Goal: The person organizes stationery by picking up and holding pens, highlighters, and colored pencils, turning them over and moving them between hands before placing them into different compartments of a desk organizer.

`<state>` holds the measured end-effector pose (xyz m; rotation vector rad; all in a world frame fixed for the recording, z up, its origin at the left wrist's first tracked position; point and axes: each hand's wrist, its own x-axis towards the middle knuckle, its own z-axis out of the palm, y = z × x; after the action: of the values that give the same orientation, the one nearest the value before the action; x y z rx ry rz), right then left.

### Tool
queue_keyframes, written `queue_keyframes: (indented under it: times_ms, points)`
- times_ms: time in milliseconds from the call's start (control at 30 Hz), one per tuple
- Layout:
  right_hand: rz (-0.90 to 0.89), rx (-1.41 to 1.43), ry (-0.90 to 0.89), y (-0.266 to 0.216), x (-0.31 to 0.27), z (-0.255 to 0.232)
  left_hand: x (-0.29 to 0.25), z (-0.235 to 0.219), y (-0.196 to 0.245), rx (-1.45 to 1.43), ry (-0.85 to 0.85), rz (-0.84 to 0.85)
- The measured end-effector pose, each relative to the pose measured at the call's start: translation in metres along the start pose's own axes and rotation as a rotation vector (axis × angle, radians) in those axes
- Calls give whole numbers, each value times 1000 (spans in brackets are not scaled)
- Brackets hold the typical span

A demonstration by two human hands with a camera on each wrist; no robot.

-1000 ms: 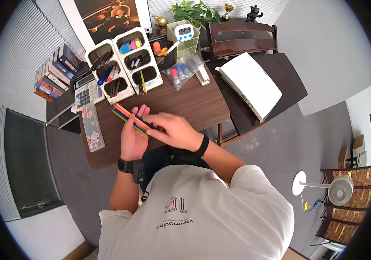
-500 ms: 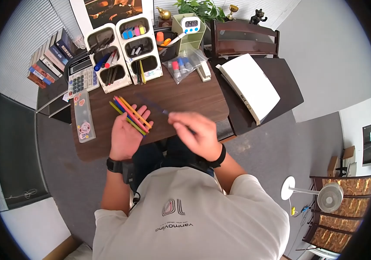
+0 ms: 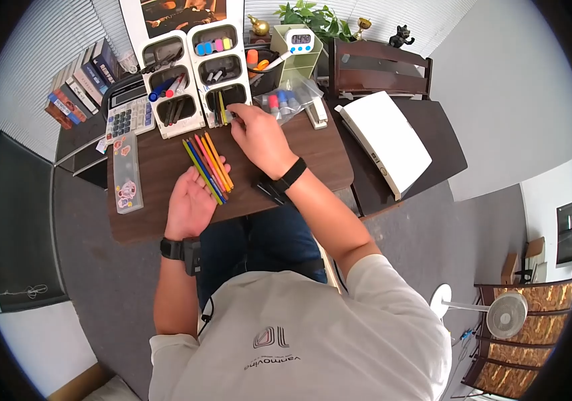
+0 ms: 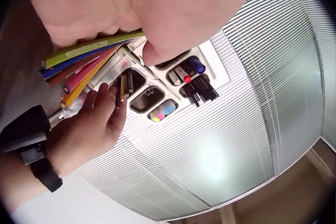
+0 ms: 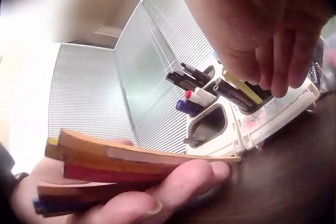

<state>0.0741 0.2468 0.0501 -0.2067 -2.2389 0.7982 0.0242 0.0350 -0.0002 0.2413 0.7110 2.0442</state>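
Observation:
Several coloured pencils (image 3: 209, 168), yellow-green, blue, pink and orange among them, lie fanned across my upturned left hand (image 3: 191, 208). The left wrist view shows its thumb beside them, and curled fingers cradle them in the right wrist view. My right hand (image 3: 262, 139) reaches to the front right compartment of a white desk organizer (image 3: 184, 128). Its fingertips pinch a dark pencil (image 4: 118, 99) beside a yellow pencil (image 3: 221, 105) standing there. In the right wrist view those fingers (image 5: 283, 61) point down over the compartment and hide the pinched pencil.
Left of the organizer are a calculator (image 3: 132, 119) and a clear stickered case (image 3: 127, 180). To its right lie a plastic bag with capped bottles (image 3: 282, 101) and a white stapler (image 3: 317, 113). Behind stand a mesh pen cup (image 3: 264, 80) and a digital timer (image 3: 300, 40).
My right hand has taken a dark pencil from the bunch in the left hand and carried it forward to the organizer. The left hand stays low with the other pencils, now fanned out.

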Motion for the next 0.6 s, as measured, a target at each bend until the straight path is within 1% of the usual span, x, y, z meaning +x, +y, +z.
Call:
queue_keyframes:
  times_ms: [33,167,233,300,333,367,400,467,533,600]
  points:
    - [32,8,-24,-1,0,0,0,1,0,1,-2,3]
    - [26,46,-13,-1,-5,2,-1,2,0,3,17,-5]
    - [82,25,-7,-10,-10,-7,1,4,1,10,20,-8]
    - [69,51,15,-16,-24,-16,2,7,-2,78,118,-9]
    - [60,78,35,-21,-34,-21,2,11,-4,71,124,-11]
    - [70,134,-28,-27,-46,-27,2,16,-5,79,165,11]
    - [29,160,-125,-34,-57,-34,3,18,-6,86,208,34]
    - [-39,286,-269,-50,-72,-40,2,17,-8,66,216,40]
    - [-82,216,-338,-48,-86,-36,5,15,-8,59,211,49]
    - [-99,211,-306,-44,-93,-28,4,14,-8,113,167,33]
